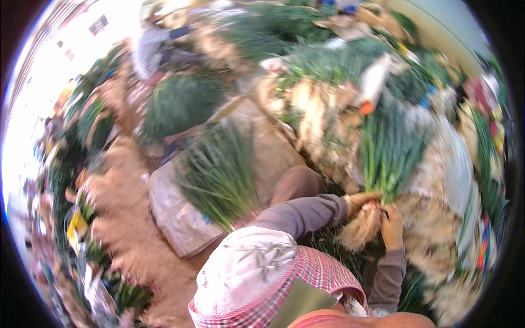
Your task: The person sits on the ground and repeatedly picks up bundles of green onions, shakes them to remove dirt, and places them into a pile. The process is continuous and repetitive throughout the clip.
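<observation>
A bunch of green onions (387,160) stands in front of me at the right, leaves pointing up and a tuft of pale roots (363,227) hanging below. Around the lower stalks, from the left side, my left hand (357,203) has its grip. My right hand (392,225) is at the base of the same bunch, its fingers bent against the stalks beside the roots; its fingertips are partly hidden. Grey-brown sleeves cover both arms. Another loose bunch of green onions (223,176) lies on a flattened brown sack (184,229) to the left.
Stacked green onions (318,123) with roots outward rise beyond my hands. A long root-side pile (131,221) runs down the left. A white plastic sheet (461,160) covers onions at right. A white cap (246,258) blocks the lower middle. Another person (147,51) sits at upper left.
</observation>
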A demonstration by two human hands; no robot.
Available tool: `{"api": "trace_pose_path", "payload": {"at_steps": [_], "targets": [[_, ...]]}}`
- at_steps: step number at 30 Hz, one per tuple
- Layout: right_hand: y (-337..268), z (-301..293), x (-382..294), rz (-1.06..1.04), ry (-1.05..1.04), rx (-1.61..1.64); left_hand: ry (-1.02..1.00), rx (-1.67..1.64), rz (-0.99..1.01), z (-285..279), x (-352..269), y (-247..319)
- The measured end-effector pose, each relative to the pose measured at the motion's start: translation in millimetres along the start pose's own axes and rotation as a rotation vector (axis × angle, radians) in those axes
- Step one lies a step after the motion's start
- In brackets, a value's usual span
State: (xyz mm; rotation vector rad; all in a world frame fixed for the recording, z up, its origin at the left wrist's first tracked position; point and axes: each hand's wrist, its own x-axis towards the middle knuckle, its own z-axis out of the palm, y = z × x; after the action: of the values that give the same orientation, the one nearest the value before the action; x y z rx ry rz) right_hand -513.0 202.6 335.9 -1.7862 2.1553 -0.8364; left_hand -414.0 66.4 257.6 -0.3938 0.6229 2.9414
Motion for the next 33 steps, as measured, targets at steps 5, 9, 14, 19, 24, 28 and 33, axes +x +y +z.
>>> {"api": "trace_pose_path", "payload": {"at_steps": [5,9,14,19,24,28,33], "targets": [[9,11,-3,-0.097,0.163,-0.143,-0.003,0.161,0.045,-3,19,9],[14,-2,-12,-0.019,0.311,-0.050,0.046,0.089,0.199,2,40,2],[135,-29,-53,0.299,0.495,-0.348,-0.101,-0.216,0.277,19,50,-2],[107,-61,-66,0.727,0.032,-0.100,-0.226,-0.165,0.181,35,42,3],[-27,-51,-32,-0.262,0.331,-0.316,-0.194,-0.417,0.089,57,58,-2],[-61,-29,-22,-0.427,0.403,-0.646,-0.390,-0.501,0.323,59,97,-7],[-54,-48,-4,-0.408,0.624,-0.420,-0.627,-0.689,0.229,117,63,-3]]}}
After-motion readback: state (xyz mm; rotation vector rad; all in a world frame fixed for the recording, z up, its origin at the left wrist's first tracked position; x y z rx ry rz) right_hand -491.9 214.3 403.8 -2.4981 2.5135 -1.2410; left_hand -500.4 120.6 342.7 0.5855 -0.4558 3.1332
